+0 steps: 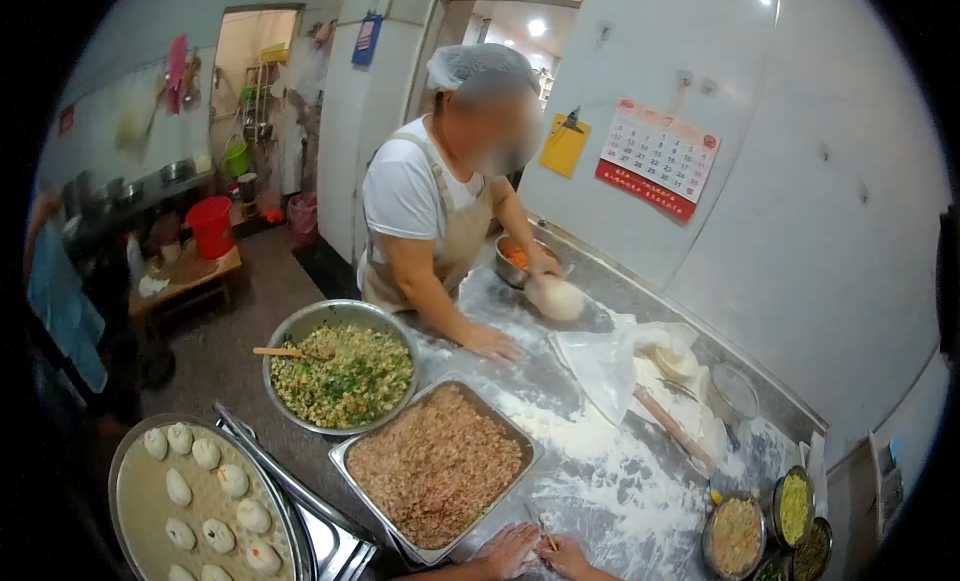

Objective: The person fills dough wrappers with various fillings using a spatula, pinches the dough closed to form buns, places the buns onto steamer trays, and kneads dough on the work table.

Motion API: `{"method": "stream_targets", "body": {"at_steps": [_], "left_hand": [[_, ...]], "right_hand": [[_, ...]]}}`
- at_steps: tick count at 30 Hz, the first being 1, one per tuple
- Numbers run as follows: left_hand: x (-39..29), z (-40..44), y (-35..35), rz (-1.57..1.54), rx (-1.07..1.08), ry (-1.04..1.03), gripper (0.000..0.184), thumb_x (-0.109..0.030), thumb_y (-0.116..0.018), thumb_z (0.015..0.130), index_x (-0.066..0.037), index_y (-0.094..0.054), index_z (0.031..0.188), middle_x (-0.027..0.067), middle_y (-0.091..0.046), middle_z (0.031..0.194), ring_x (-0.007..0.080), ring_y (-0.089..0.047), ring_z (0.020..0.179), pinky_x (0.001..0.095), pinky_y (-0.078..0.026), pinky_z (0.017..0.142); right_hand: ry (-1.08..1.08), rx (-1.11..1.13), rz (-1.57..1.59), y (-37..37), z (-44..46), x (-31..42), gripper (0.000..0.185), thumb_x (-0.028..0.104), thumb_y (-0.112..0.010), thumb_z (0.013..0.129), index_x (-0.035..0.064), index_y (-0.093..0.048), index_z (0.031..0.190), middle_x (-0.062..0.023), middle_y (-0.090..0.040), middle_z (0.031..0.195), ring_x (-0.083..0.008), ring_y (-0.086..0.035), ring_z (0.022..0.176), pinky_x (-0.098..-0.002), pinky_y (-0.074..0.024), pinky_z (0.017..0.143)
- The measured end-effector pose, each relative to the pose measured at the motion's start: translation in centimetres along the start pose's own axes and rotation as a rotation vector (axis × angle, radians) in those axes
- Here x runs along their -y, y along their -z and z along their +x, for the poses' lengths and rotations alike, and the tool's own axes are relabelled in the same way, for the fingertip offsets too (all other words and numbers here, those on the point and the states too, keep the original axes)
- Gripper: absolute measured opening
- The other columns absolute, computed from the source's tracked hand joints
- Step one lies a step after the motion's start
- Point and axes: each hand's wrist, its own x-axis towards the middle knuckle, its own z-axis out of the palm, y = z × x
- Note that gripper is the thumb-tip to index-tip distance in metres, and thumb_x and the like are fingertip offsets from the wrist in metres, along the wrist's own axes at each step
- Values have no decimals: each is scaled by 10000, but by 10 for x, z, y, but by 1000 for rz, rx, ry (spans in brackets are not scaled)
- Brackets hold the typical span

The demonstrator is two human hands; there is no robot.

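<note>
My left hand (pixel 508 551) is at the bottom edge of the view, just right of the meat tray, with its fingers curled against a small pale piece of dough (pixel 530 555). Beside it, my right hand (pixel 566 558) is closed on a thin wooden stick (pixel 545 526) that points up and away. The two hands nearly meet, and they hide most of the dough. A square metal tray of minced meat filling (pixel 440 466) stands next to my left hand. Loose flour (pixel 600 481) lies on the metal worktop beyond my hands.
Across the worktop, a co-worker (pixel 425 191) presses a large dough ball (pixel 556 299). A bowl of chopped green filling (pixel 345 376) and a round tray of buns (pixel 200 501) are on the left. On the right are a rolling pin (pixel 675 431) and several filling bowls (pixel 737 539).
</note>
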Motion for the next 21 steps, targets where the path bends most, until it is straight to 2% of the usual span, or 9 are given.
{"method": "stream_targets", "body": {"at_steps": [1, 4, 7, 8, 10, 11, 13, 16, 21], "left_hand": [[5, 2, -8, 1, -17, -8, 787, -355, -608, 750, 8, -262, 1357, 239, -294, 1376, 384, -246, 1294, 478, -167, 1076], [11, 4, -17, -64, -33, -21, 796, -334, -624, 745, -18, -248, 1371, 225, -288, 1385, 379, -238, 1300, 483, -155, 1077], [11, 2, -17, -171, -59, -4, 815, -330, -637, 738, -46, -233, 1386, 203, -257, 1413, 370, -203, 1321, 496, -120, 1082], [10, 1, -17, -210, -70, 6, 823, -331, -640, 736, -55, -226, 1392, 195, -243, 1425, 366, -187, 1331, 501, -105, 1084], [11, -1, -13, -5, -77, -39, 689, -319, -583, 799, 2, -283, 1329, 210, -296, 1379, 341, -247, 1304, 468, -163, 1071], [12, -1, -11, 99, -78, -61, 629, -313, -555, 830, 30, -312, 1297, 217, -322, 1356, 329, -277, 1291, 452, -192, 1065], [15, -1, -5, 7, -75, -83, 640, -302, -538, 842, 53, -272, 1302, 239, -308, 1358, 329, -266, 1298, 444, -177, 1073], [17, -2, -1, -46, -62, -98, 647, -296, -528, 849, 58, -245, 1310, 253, -310, 1351, 337, -267, 1297, 434, -165, 1080], [30, 6, -38, 28, -186, -113, 629, -310, -506, 865, 53, -255, 1313, 251, -327, 1344, 329, -293, 1284, 437, -171, 1074]], "right_hand": [[56, 47, -40, 1, 1, 0, 230, 201, -509, 825, 35, -647, 906, -93, -627, 750, -198, -572, 692, -359, -463, 628], [-32, 2, 294, -10, 9, 4, 234, 117, -497, 828, 21, -615, 1005, -91, -640, 885, -187, -569, 810, -366, -463, 728], [-124, 43, 371, 8, 8, 52, 234, 78, -494, 823, 4, -604, 1017, -75, -638, 914, -158, -554, 822, -344, -462, 734], [-163, 69, 332, 14, 9, 66, 239, 76, -493, 820, -1, -599, 1020, -73, -635, 906, -155, -547, 814, -339, -461, 729], [-240, 119, 256, 20, 10, 83, 249, 71, -489, 813, -10, -589, 1026, -68, -630, 891, -148, -535, 797, -330, -458, 720], [-193, 125, 169, 16, 11, 68, 255, 67, -485, 809, -12, -587, 1029, -70, -627, 886, -146, -532, 796, -326, -457, 720], [-92, 135, -1, 2, 14, 28, 269, 60, -475, 801, -15, -582, 1036, -74, -623, 876, -141, -526, 794, -317, -455, 721], [-240, 178, 24, 12, 18, 65, 275, 54, -471, 790, -19, -582, 1031, -80, -616, 856, -151, -529, 778, -321, -459, 702], [-73, 78, -6, 3, 22, 63, 260, 84, -477, 795, -29, -572, 1010, -102, -607, 837, -187, -543, 782, -349, -456, 689]]}}
